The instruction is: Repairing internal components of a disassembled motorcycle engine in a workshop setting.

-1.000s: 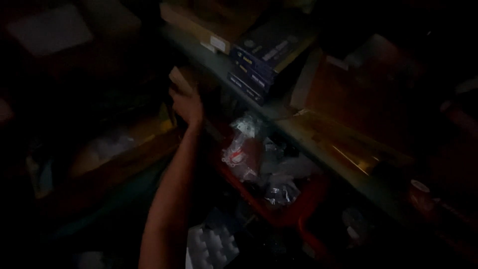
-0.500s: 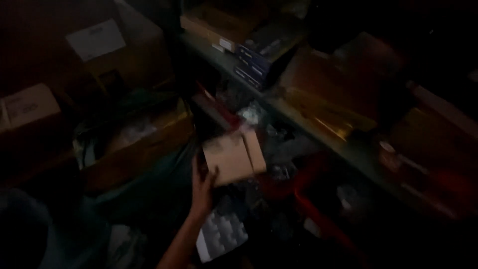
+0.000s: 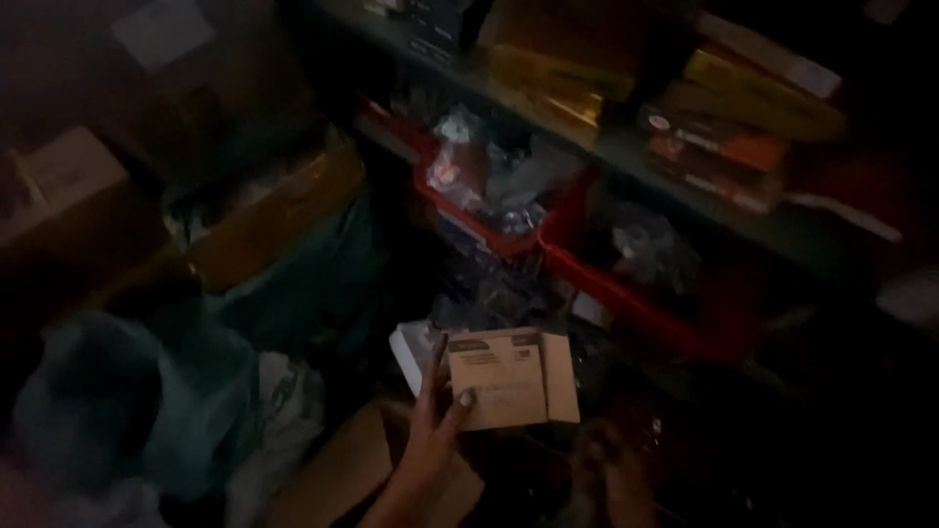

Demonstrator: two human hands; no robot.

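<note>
You are holding the small cardboard box (image 3: 509, 379) in your left hand (image 3: 435, 416), fingers clamping its nine o'clock edge | right hand (image 3: 606, 469) blurred, grip untellable | keep thumb firm.

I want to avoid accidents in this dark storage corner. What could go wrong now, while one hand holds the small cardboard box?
1. The left hand grips the small cardboard box only at its left edge, so it might slip and fall into the clutter below.
2. The place is very dim; a hand could easily bump the plastic bags in the red bin.
3. The right hand is hardly visible, so it may catch on something unseen.
</note>
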